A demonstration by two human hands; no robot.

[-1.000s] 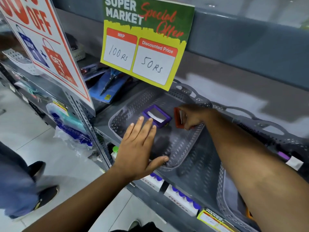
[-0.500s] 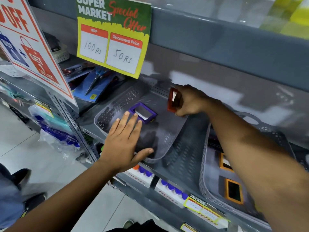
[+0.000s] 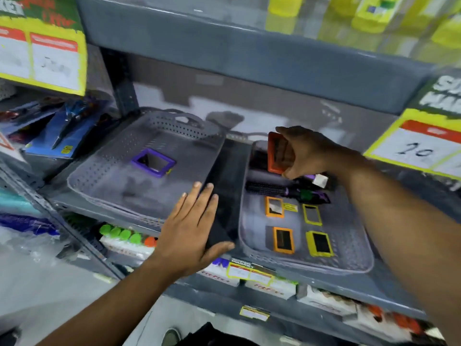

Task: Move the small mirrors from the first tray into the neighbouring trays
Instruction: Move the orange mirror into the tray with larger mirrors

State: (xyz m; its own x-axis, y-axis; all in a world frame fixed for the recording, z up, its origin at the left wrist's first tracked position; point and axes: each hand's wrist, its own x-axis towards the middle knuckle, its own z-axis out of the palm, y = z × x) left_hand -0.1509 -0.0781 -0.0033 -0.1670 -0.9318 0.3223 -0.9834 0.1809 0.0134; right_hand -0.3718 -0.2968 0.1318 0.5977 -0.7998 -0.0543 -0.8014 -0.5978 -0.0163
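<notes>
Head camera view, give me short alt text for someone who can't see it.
The right hand holds a red-framed mirror above the right tray of small mirrors. The left hand rests open beside the left tray, which holds one purple mirror.

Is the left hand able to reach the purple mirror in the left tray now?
Probably yes. The left hand is empty and open at the left tray near edge; nothing lies between it and the purple mirror.
</notes>
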